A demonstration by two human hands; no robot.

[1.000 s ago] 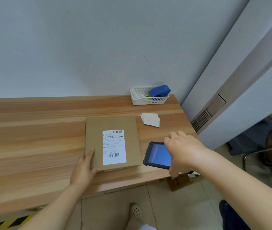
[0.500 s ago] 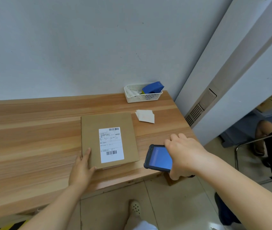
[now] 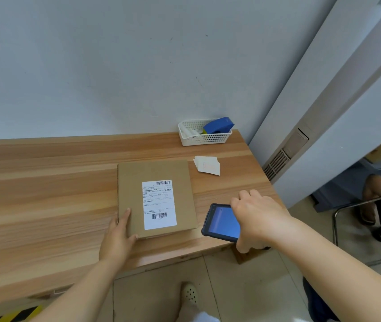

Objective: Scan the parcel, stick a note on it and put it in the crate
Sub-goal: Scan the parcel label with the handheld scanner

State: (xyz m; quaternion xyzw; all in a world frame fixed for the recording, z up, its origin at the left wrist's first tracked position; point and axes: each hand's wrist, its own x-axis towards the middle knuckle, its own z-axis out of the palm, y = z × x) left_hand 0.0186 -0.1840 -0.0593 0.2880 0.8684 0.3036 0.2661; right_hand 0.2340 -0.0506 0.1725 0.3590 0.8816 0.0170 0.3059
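Observation:
A flat brown cardboard parcel lies on the wooden table, with a white shipping label and two barcodes facing up. My left hand rests flat on the parcel's near left corner. My right hand grips a dark handheld scanner with a lit blue screen, just right of the parcel at the table's front edge. A small stack of white notes lies beyond the parcel's far right corner. No crate is in view.
A white perforated basket holding a blue tape dispenser stands at the table's far right corner against the wall. A white unit with a vent stands right of the table. A seated person's legs and a chair frame are at the far right.
The scene has shifted slightly in view as my head moved. My right hand stays on the scanner beside the parcel, and my left hand stays on the parcel's corner.

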